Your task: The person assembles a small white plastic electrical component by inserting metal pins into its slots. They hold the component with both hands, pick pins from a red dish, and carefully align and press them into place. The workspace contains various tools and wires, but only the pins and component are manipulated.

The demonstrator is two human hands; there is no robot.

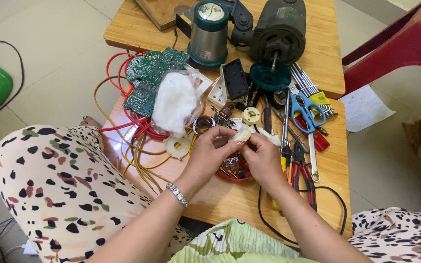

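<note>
My left hand (209,152) and my right hand (263,158) meet over the middle of a small wooden table (327,168). Together they pinch a small pale plastic part (239,133) between the fingertips. Just under the hands sits a red dish (232,171) with several small metal bits. A beaded bracelet (178,194) circles my left wrist. A white round disc (177,144) lies left of the hands, and a small cream gear (251,115) lies just beyond them.
A clear bag of white wadding (175,101), green circuit boards (149,78), red and yellow wires (132,131), blue scissors (307,111), red pliers (304,175), a wrench, a steel kettle (209,34) and a dark motor (279,34) crowd the table. A red chair (405,44) stands right.
</note>
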